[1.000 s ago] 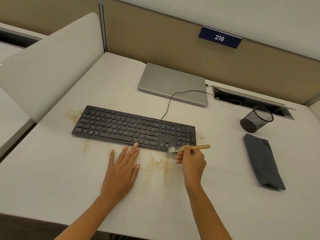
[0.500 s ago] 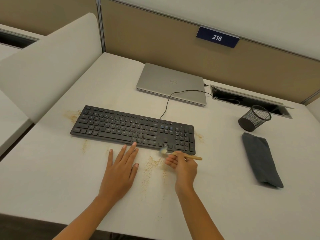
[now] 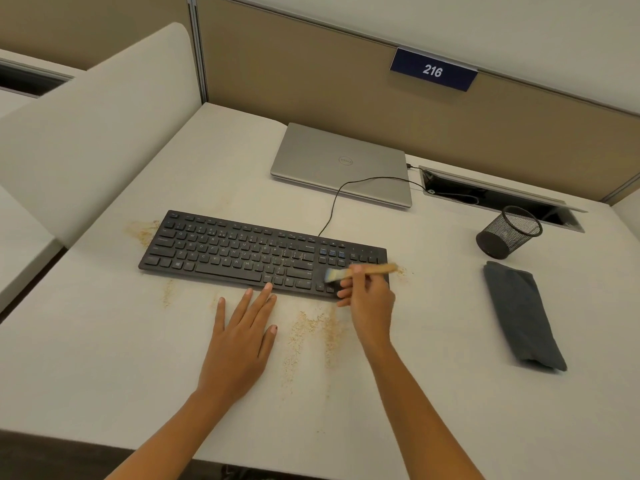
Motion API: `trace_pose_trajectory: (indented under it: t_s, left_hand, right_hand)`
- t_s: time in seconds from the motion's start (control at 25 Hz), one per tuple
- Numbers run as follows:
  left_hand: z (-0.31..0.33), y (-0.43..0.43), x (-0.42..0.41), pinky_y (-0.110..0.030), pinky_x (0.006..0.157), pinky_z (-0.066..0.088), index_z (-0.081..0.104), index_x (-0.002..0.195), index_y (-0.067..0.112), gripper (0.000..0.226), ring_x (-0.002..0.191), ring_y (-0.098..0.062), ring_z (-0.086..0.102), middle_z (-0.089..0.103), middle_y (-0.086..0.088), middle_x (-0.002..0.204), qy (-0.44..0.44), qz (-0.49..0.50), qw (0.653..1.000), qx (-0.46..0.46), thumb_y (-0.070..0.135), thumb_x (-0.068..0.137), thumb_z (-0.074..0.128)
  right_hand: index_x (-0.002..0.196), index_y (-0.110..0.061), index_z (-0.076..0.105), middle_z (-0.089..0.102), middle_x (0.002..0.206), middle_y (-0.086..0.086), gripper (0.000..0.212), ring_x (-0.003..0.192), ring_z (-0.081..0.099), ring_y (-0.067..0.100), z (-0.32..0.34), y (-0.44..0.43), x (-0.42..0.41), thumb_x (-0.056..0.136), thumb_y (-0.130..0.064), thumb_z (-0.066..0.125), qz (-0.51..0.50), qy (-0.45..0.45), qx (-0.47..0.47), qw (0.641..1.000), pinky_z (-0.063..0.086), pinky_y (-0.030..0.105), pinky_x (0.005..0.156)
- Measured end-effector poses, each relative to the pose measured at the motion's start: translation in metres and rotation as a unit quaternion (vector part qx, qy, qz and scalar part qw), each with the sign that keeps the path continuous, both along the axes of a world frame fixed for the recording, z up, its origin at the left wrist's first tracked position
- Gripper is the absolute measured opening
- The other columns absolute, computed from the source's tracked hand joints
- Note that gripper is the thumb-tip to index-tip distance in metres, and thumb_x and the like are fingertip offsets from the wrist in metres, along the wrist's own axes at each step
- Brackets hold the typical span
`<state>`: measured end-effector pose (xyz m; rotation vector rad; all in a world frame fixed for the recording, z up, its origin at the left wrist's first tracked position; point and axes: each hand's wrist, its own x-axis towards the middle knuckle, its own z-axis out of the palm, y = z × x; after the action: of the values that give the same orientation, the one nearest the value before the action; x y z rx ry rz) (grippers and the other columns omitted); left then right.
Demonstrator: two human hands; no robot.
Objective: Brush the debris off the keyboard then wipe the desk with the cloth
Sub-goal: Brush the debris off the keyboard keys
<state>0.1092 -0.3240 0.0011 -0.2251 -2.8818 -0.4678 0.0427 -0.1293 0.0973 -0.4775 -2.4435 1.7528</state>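
The right hand [image 3: 369, 301] holds a small brush [image 3: 376, 270] by its wooden handle, with the fingers curled around it. The bristles rest on the right part of the black keyboard [image 3: 242, 252], near the number keys. The left hand [image 3: 242, 337] lies flat and open on the table [image 3: 104, 358], and its longest fingertips reach the front edge of the keyboard. Debris [image 3: 313, 329] is scattered on the table between the two hands. The folded grey cloth [image 3: 523, 317] lies far to the right, well apart from both hands.
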Motion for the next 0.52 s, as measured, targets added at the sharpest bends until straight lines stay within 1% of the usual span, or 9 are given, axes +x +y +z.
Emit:
trace_pose_trajectory:
  t_s: [0.08, 0.12, 0.2, 0.28, 0.32, 0.36, 0.44, 0.48, 0.52]
  left_hand:
    - [-0.001, 0.000, -0.001, -0.052, 0.119, 0.010, 0.042, 0.149, 0.014, 0.056, 0.147, -0.024, 0.029, 0.029, 0.003, 0.161, -0.001, -0.001, 1.000, 0.000, 0.039, 0.103, 0.023]
    - [-0.001, 0.001, -0.001, -0.052, 0.119, 0.010, 0.042, 0.149, 0.014, 0.056, 0.147, -0.023, 0.029, 0.029, 0.003, 0.161, -0.001, -0.002, 1.000, -0.001, 0.039, 0.103, 0.024]
    - [-0.001, 0.001, -0.001, -0.051, 0.119, 0.010, 0.043, 0.149, 0.014, 0.056, 0.147, -0.024, 0.029, 0.030, 0.002, 0.161, 0.000, -0.002, 1.000, -0.005, 0.039, 0.103, 0.024]
    - [-0.001, 0.002, 0.000, -0.051, 0.119, 0.010, 0.043, 0.149, 0.014, 0.056, 0.147, -0.024, 0.030, 0.030, 0.002, 0.160, 0.002, -0.001, 1.000, -0.005, 0.039, 0.103, 0.023]
    - [-0.001, 0.002, 0.000, -0.051, 0.119, 0.010, 0.043, 0.149, 0.014, 0.056, 0.147, -0.023, 0.030, 0.030, 0.002, 0.160, 0.002, -0.002, 1.000, -0.006, 0.039, 0.103, 0.023]
    - [0.000, 0.002, 0.000, -0.051, 0.119, 0.010, 0.043, 0.149, 0.014, 0.056, 0.146, -0.023, 0.030, 0.030, 0.002, 0.160, 0.001, -0.005, 1.000, -0.007, 0.039, 0.103, 0.022]
    - [0.000, 0.001, 0.000, -0.052, 0.118, 0.010, 0.042, 0.149, 0.015, 0.057, 0.147, -0.023, 0.029, 0.030, 0.002, 0.160, -0.001, -0.007, 1.000, -0.004, 0.041, 0.104, 0.019]
    - [0.000, 0.000, 0.000, -0.052, 0.119, 0.010, 0.041, 0.150, 0.016, 0.058, 0.148, -0.022, 0.027, 0.028, 0.003, 0.161, -0.004, 0.000, 1.000, 0.005, 0.042, 0.104, 0.018]
    - [0.000, -0.002, 0.000, -0.052, 0.120, 0.009, 0.038, 0.151, 0.018, 0.058, 0.149, -0.020, 0.024, 0.025, 0.004, 0.162, -0.007, 0.015, 1.000, 0.024, 0.043, 0.104, 0.018]
  right_hand:
    - [0.102, -0.006, 0.065, 0.068, 0.075, 0.005, 0.025, 0.054, 0.061, 0.009, 0.012, 0.002, -0.017, 0.101, -0.022, 0.046, 0.129, -0.048, 0.072, 0.988, 0.048, 0.015, 0.046]
    - [0.100, -0.006, 0.065, 0.067, 0.073, 0.005, 0.024, 0.051, 0.059, 0.008, 0.020, 0.001, -0.023, 0.101, -0.020, 0.046, 0.164, -0.064, 0.091, 0.980, 0.045, 0.014, 0.045]
    - [0.097, -0.008, 0.065, 0.067, 0.071, 0.006, 0.023, 0.051, 0.059, 0.009, 0.025, -0.001, -0.033, 0.101, -0.018, 0.045, 0.166, -0.058, 0.097, 0.980, 0.046, 0.016, 0.045]
    - [0.099, -0.011, 0.064, 0.068, 0.075, 0.005, 0.023, 0.056, 0.062, 0.013, 0.025, -0.006, -0.038, 0.101, -0.024, 0.045, 0.151, -0.037, 0.139, 0.978, 0.053, 0.023, 0.051]
    - [0.098, -0.010, 0.064, 0.068, 0.075, 0.005, 0.024, 0.056, 0.063, 0.014, 0.024, -0.008, -0.040, 0.101, -0.025, 0.045, 0.163, -0.043, 0.161, 0.973, 0.054, 0.025, 0.051]
    - [0.095, -0.008, 0.064, 0.068, 0.072, 0.005, 0.025, 0.054, 0.062, 0.014, 0.023, -0.010, -0.041, 0.100, -0.024, 0.045, 0.179, -0.056, 0.167, 0.968, 0.052, 0.023, 0.049]
    - [0.090, -0.007, 0.065, 0.066, 0.068, 0.006, 0.025, 0.049, 0.059, 0.011, 0.026, -0.013, -0.044, 0.099, -0.020, 0.046, 0.191, -0.070, 0.145, 0.968, 0.045, 0.016, 0.045]
    - [0.091, -0.007, 0.065, 0.066, 0.071, 0.007, 0.025, 0.051, 0.059, 0.012, 0.027, -0.014, -0.047, 0.100, -0.020, 0.046, 0.179, -0.061, 0.136, 0.973, 0.046, 0.017, 0.045]
    - [0.094, -0.008, 0.064, 0.067, 0.076, 0.008, 0.023, 0.055, 0.061, 0.015, 0.027, -0.014, -0.050, 0.100, -0.022, 0.047, 0.156, -0.045, 0.137, 0.977, 0.049, 0.020, 0.048]
